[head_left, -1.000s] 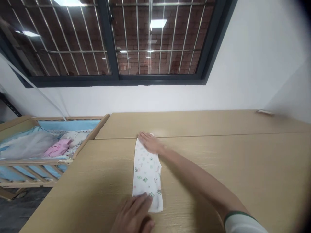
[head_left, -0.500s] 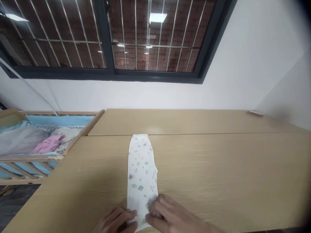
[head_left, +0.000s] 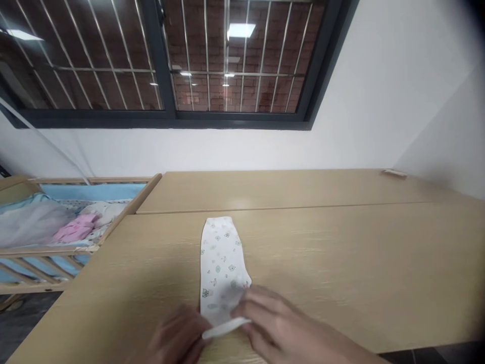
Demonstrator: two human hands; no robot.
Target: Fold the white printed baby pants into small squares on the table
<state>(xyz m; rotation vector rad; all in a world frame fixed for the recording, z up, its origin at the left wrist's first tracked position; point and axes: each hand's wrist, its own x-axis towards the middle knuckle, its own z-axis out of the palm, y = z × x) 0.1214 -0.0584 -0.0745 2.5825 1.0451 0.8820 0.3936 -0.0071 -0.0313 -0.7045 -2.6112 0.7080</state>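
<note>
A narrow white baby garment [head_left: 222, 258] with small green and pink prints lies lengthwise on the light wooden table [head_left: 341, 263]. Both of my hands are at its near end. My left hand [head_left: 178, 338] and my right hand [head_left: 273, 326] pinch the near edge and hold it lifted off the table, curling it back over the cloth. The hands are blurred by motion. The far end of the garment lies flat near the table's seam.
A wooden crib [head_left: 56, 227] with blue lining, grey netting and pink clothes stands at the left of the table. A white wall and a barred window [head_left: 170, 60] rise behind. A small flat object [head_left: 394, 173] lies at the table's far right corner.
My right hand came back from the garment's far end to its near end. Both hands took hold of the near edge and lifted it.
</note>
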